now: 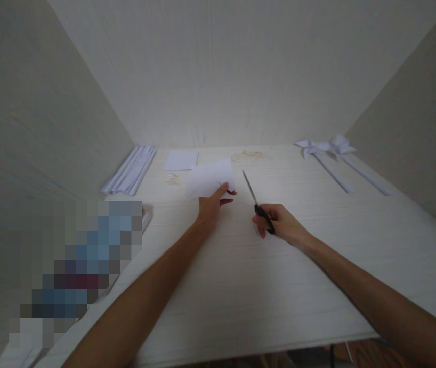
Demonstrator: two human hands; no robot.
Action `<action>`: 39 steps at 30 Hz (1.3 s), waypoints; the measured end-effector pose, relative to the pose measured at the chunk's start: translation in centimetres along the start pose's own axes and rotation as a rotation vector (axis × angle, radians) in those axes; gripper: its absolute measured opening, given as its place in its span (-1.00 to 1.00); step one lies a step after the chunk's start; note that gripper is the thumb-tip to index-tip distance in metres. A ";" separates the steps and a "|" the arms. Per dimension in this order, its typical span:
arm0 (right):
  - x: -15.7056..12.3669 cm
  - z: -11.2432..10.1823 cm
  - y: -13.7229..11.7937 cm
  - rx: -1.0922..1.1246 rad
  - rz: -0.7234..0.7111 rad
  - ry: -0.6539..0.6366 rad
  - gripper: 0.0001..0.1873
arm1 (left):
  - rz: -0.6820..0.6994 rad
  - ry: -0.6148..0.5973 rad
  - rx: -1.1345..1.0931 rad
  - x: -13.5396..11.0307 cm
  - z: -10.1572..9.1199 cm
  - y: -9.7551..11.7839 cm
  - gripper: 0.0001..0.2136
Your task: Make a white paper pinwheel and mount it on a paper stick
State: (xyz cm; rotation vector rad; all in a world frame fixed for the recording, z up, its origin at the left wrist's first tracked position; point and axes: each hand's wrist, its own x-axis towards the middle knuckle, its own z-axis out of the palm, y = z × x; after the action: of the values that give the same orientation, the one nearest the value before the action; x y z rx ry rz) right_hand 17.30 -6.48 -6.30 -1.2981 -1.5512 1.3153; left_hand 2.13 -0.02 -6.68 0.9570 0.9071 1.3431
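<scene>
In the head view, the step in hand looks like readying a white rectangular paper sheet [210, 176] for scissors work: the sheet is held over the white wood-grained bench [218, 286], toward the back edge and left of its middle. The left hand [210, 208] pinches its near right corner, thumb on top and fingers underneath, two fingertips showing past the paper. The right hand [281, 222] curls round the black handles of metal-bladed scissors [258, 209]; whether the fingers pass through the loops I cannot tell. The blades appear closed, tips toward the back edge, well clear of the sheet. A cut would call for parting them and meeting the paper's right edge. A white square paper piece [180, 160] lies near the back edge; two white folded-paper pinwheels on paper sticks [333, 173] lie toward the back right corner.
</scene>
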 end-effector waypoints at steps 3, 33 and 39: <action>0.4 0.1 0.4 0.112 -0.054 0.212 -0.71 | -0.065 -0.062 0.084 -0.4 0.2 0.0 -0.86; 0.9 0.0 1.4 0.096 -0.139 0.335 -0.70 | 0.048 -0.254 0.311 -1.4 0.7 0.1 -0.84; 0.9 0.0 1.4 0.094 -0.142 0.334 -0.68 | 0.051 -0.258 0.300 -1.4 0.7 0.0 -0.80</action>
State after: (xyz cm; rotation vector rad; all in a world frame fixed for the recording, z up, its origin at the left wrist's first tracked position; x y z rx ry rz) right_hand 17.40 -5.62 -7.76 -1.2507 -1.3076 1.0112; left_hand 2.73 -1.47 -6.41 1.3583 0.9037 1.1109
